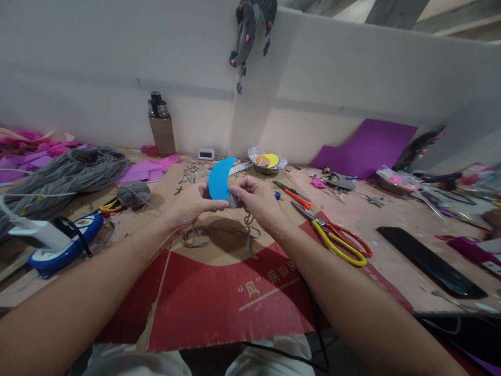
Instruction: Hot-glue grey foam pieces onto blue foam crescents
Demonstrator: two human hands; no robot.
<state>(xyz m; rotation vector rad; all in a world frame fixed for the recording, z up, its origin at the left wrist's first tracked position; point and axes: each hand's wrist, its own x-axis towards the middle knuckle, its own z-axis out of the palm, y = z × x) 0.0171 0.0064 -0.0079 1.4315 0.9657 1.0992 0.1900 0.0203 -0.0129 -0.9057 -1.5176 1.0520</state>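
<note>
We held the blue crescent between our hands, nearer the left hand, which gripped its lower left edge. Its long axis stood roughly upright, the upper tip pointing up and slightly rightward, the hollow side facing the right hand. With that hand we pinched a small grey piece at the crescent's lower end. Grey cord lay below our hands on the cardboard; scissors lay right of them.

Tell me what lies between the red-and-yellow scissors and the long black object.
Only bare pinkish tabletop separates the scissors from the black object, as the head view shows.
</note>
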